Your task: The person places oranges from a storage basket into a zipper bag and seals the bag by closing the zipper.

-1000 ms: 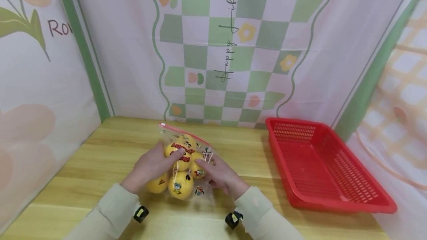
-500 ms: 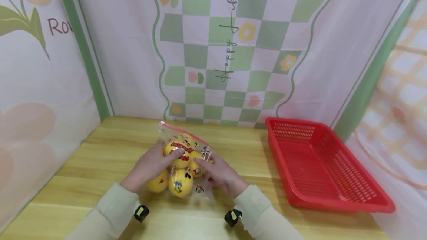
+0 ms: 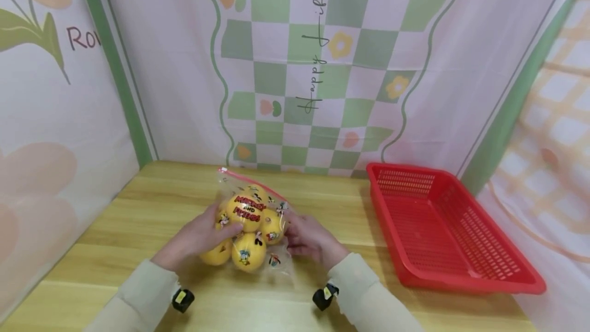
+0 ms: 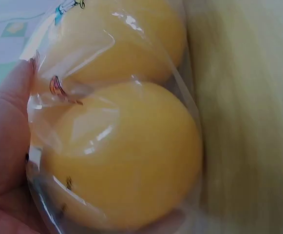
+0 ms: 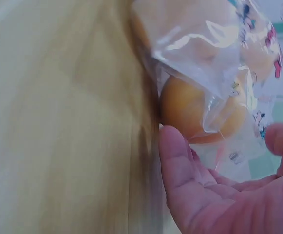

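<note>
A clear zip bag point(image 3: 274, 209) with a red zip strip and cartoon prints lies on the wooden table, packed with several round yellow fruits point(image 3: 249, 251). My left hand point(image 3: 198, 234) holds its left side, thumb laid over the front and the other fingers mostly hidden behind the fruit. In the left wrist view, the thumb presses against the film beside two large fruits point(image 4: 126, 156). At the bag's right edge is my right hand point(image 3: 313, 240). The right wrist view shows its thumb apart from its loosely extended fingers point(image 5: 173, 151), which reach the bag's side.
A red plastic basket point(image 3: 398, 240) with perforated sides stands on the right of the table point(image 3: 152, 204). Printed cloth panels point(image 3: 184, 65) enclose the back and both sides.
Both thumbs have drawn back from the middle of the bag, uncovering its red lettering. The left hand has slid left and the right hand slightly right; the bag has barely shifted.
</note>
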A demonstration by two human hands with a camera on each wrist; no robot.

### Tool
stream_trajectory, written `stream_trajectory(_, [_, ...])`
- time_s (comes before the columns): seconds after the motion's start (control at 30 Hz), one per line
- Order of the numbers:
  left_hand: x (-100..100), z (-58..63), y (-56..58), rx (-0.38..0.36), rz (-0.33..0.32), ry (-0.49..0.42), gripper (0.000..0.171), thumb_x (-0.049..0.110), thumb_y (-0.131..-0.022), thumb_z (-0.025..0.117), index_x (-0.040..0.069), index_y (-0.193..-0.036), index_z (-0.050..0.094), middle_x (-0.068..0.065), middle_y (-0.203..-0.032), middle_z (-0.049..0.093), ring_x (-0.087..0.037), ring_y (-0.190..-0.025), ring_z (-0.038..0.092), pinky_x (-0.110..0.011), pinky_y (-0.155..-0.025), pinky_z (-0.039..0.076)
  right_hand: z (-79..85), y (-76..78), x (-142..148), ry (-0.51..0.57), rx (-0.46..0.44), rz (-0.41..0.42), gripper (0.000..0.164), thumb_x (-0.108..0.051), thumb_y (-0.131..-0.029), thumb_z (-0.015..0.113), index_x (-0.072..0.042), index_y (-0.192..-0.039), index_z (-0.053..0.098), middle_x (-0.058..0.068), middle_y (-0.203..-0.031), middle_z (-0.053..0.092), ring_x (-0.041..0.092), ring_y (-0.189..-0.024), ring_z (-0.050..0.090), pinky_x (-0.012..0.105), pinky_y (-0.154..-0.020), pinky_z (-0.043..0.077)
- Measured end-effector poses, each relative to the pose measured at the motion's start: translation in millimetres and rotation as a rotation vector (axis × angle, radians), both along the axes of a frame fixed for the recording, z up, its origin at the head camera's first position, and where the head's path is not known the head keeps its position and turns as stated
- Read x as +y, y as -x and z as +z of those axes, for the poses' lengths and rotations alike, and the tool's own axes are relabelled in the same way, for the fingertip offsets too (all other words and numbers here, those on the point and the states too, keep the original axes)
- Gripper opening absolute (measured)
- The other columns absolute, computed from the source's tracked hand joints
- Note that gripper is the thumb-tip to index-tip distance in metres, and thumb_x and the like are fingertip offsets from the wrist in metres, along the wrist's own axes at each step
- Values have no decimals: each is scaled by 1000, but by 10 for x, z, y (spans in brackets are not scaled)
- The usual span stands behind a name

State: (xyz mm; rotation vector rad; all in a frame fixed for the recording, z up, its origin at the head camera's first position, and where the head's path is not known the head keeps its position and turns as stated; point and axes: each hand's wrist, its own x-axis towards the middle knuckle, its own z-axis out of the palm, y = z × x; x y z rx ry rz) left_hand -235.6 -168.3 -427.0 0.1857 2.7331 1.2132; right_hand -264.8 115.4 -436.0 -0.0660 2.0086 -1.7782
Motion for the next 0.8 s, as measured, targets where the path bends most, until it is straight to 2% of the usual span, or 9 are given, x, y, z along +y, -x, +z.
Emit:
stream_trajectory(0.07, [-39, -17, -25, -12, -12, 4, 125, 79, -85, 62, 3, -167, 6, -30, -165, 29, -55, -149, 30, -75, -115, 26, -3, 50, 1, 25, -49, -38, 77, -60, -102, 52, 1, -148, 48, 19, -126, 70, 24, -98, 68, 33, -80, 59])
stream_trajectory(0.2, [-88, -29, -64, -36, -19, -20, 127, 74, -81, 71, 5, -167, 7, -30, -164, 32, -55, -148, 32, -75, -114, 27, -17, 177, 3, 85, -163, -129, 89, -65, -103, 44, 8, -154, 39, 28, -147, 55, 35, -123, 62, 43, -99, 56])
stream_trajectory(0.27, [-99, -29, -73, -39, -17, -36, 128, 71, -79, 75, 6, -167, 9, -30, -162, 35, -55, -146, 35, -75, -114, 29, -27, 252, 6, 109, -198, -182, 88, -62, -104, 43, 10, -154, 37, 29, -149, 52, 37, -129, 58, 46, -105, 52])
stream_trajectory(0.33, [-104, -31, -75, -44, -15, -53, 128, 68, -77, 79, 6, -167, 13, -29, -161, 38, -53, -145, 38, -73, -114, 30, -44, 331, 5, 111, -208, -234, 78, -57, -104, 49, 7, -149, 46, 25, -139, 61, 33, -122, 63, 44, -103, 54])
stream_trajectory(0.43, [-118, -42, -66, -47, -25, -85, 123, 65, -76, 82, 7, -166, 20, -25, -158, 45, -50, -143, 43, -71, -115, 32, -60, 437, 2, 123, -204, -298, 48, -40, -104, 60, 1, -130, 64, 13, -110, 73, 21, -96, 70, 34, -87, 60])
stream_trajectory(0.5, [-135, -44, -57, -48, -33, -100, 118, 63, -76, 82, 9, -164, 26, -22, -156, 48, -47, -143, 45, -70, -115, 33, -54, 495, 1, 138, -189, -328, 29, -28, -103, 63, -3, -115, 69, 5, -91, 75, 15, -79, 70, 29, -74, 60])
stream_trajectory(0.57, [-162, -41, -52, -50, -37, -107, 113, 60, -78, 83, 10, -163, 29, -20, -155, 49, -46, -143, 45, -70, -115, 33, -31, 544, 6, 162, -157, -357, 20, -19, -103, 62, -2, -109, 70, 3, -80, 73, 12, -69, 67, 26, -66, 59])
stream_trajectory(0.67, [-213, -22, -49, -60, -37, -101, 108, 55, -80, 83, 10, -162, 30, -21, -156, 48, -47, -145, 42, -72, -114, 32, 11, 613, 15, 168, -58, -380, 22, -9, -102, 56, 4, -117, 66, 4, -83, 71, 11, -64, 63, 24, -59, 56])
stream_trajectory(0.8, [-258, 2, -52, -93, -36, -82, 112, 56, -81, 82, 8, -164, 25, -25, -161, 40, -51, -148, 35, -75, -114, 28, 49, 677, -5, 159, 25, -378, 36, -3, -102, 51, 11, -135, 53, 9, -100, 69, 12, -69, 59, 23, -61, 54])
